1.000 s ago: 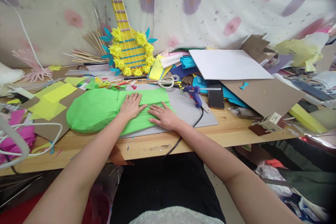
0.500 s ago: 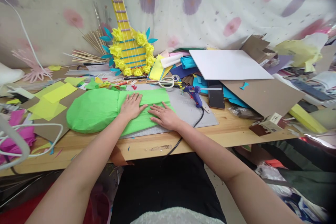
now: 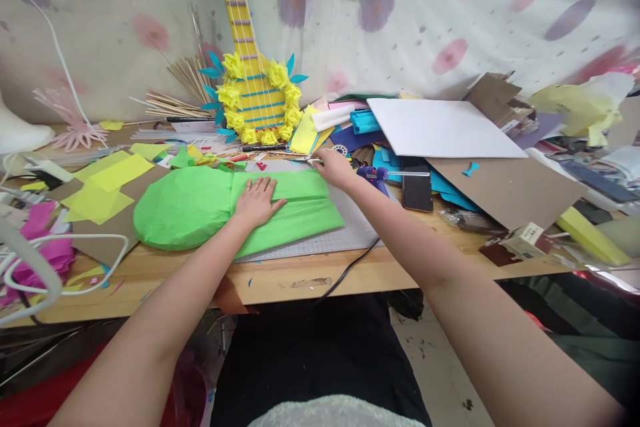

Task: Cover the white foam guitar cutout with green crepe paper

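Bright green crepe paper point(image 3: 295, 213) covers a rounded shape point(image 3: 183, 208) on the left and extends rightward as a folded flap. My left hand point(image 3: 257, 201) lies flat on that flap, fingers spread. Beyond the paper's far edge, my right hand point(image 3: 333, 165) has its fingers curled around the scissors point(image 3: 303, 159), whose handles it mostly hides. Beneath the green paper is a grey cutting mat point(image 3: 353, 217). A purple glue gun point(image 3: 373, 177) lies just right of my right hand, partly behind the forearm.
A yellow paper guitar point(image 3: 257, 100) with yellow flowers stands against the curtain. To the right are a phone point(image 3: 417, 185), a white board point(image 3: 443, 127) and brown cardboard point(image 3: 510, 187). Yellow sheets point(image 3: 107, 190) and a white cable point(image 3: 117, 240) lie left. The glue gun's black cord point(image 3: 347, 270) crosses the table edge.
My right hand has left the green paper, moved away from me, and closed on the scissors. My left hand stays flat on the paper. The view has shifted slightly.
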Demonstrator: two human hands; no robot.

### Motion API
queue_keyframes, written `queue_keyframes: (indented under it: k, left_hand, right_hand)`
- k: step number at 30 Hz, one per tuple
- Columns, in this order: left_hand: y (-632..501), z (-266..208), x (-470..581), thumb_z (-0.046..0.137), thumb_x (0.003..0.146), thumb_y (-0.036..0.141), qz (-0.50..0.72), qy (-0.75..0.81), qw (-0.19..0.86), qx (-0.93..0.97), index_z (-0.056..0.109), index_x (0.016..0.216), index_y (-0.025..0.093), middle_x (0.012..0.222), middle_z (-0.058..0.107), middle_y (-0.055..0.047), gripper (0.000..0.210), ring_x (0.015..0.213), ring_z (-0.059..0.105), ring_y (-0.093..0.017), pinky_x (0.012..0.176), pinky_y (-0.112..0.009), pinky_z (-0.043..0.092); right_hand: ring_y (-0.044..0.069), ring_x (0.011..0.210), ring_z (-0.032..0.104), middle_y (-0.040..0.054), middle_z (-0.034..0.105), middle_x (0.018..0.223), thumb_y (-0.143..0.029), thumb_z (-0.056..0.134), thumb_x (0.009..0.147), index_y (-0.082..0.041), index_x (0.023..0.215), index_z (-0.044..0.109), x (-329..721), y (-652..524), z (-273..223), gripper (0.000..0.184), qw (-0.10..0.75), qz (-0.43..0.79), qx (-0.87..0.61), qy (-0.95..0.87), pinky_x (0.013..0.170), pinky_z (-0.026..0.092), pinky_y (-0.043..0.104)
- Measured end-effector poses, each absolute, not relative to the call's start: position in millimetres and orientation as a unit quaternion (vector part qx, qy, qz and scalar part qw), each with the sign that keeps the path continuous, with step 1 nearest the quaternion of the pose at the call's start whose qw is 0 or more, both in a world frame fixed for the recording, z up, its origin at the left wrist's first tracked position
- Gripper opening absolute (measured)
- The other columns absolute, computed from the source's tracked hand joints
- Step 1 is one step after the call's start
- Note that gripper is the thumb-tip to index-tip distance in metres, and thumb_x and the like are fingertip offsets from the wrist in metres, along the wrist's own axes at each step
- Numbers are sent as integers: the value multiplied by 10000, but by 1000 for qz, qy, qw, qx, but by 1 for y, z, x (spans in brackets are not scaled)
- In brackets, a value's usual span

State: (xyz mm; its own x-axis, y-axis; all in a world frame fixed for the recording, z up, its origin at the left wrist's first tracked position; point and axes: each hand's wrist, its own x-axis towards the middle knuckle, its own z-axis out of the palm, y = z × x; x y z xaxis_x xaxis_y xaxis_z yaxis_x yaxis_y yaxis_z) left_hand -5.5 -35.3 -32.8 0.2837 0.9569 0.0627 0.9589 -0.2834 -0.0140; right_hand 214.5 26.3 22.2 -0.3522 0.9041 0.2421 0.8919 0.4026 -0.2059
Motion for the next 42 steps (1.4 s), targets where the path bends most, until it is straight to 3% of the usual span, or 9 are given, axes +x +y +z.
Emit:
queue_keyframes:
  k: [8, 12, 18, 22, 29, 37, 42]
  left_hand:
    - [-34, -30, -6, 217, 908, 605, -8, -600, 8, -800, 320, 1448, 105, 1515, 319, -146, 743, 1417, 245, -292, 1173, -464, 135]
    - [-33, -29, -6, 231, 904, 615, 0, -605, 2, -796, 310, 1455, 118, 1525, 302, -137, 746, 1425, 225, -289, 1175, -460, 130]
    - [-33, -28, -5, 257, 901, 616, 6, -609, 11, -793, 312, 1458, 151, 1532, 285, -137, 728, 1421, 244, -281, 1171, -444, 142]
    - [-34, -30, -4, 260, 902, 611, -1, -606, 26, -795, 309, 1459, 138, 1519, 311, -144, 732, 1414, 258, -285, 1167, -441, 149]
    - [-35, -33, -5, 272, 903, 601, -9, -605, 34, -796, 298, 1461, 118, 1515, 320, -145, 739, 1415, 256, -281, 1172, -443, 135]
    - [-37, -22, -2, 261, 912, 588, 33, -607, 23, -794, 246, 1481, 114, 1549, 232, -139, 741, 1441, 176, -284, 1176, -467, 98]
    - [-45, -22, 0, 283, 905, 592, 39, -606, 16, -795, 213, 1490, 117, 1556, 200, -147, 757, 1444, 154, -302, 1171, -481, 110]
  right_hand:
    - [305, 1147, 555, 233, 613, 1199, -82, 398, 848, -49, 1191, 591, 201, 72, 14, 395, -29, -32, -577, -816, 896, 451, 396]
    - [320, 1163, 540, 238, 609, 1207, -94, 397, 858, -54, 1192, 600, 195, 69, 13, 392, -25, -38, -584, -810, 896, 451, 417]
    - [245, 1146, 554, 99, 641, 1211, -340, 530, 884, -164, 1221, 600, 192, 34, 7, 387, 98, 38, -463, -880, 962, 431, 367]
    - [267, 1238, 495, 152, 554, 1329, -481, 597, 834, -105, 1329, 509, 191, 7, -16, 627, 71, 67, -374, -922, 1041, 373, 388]
    - [261, 1407, 284, 167, 304, 1513, -512, 408, 927, -91, 1467, 307, 193, 0, -41, 692, 60, 28, -369, -927, 1150, 202, 446]
    - [285, 1437, 185, 143, 212, 1546, -599, 376, 905, -121, 1497, 245, 195, -6, -32, 772, 29, 40, -376, -925, 1156, 155, 494]
    - [297, 1434, 189, 147, 214, 1547, -641, 378, 882, -160, 1499, 249, 198, -12, -28, 793, 24, 46, -364, -930, 1145, 171, 512]
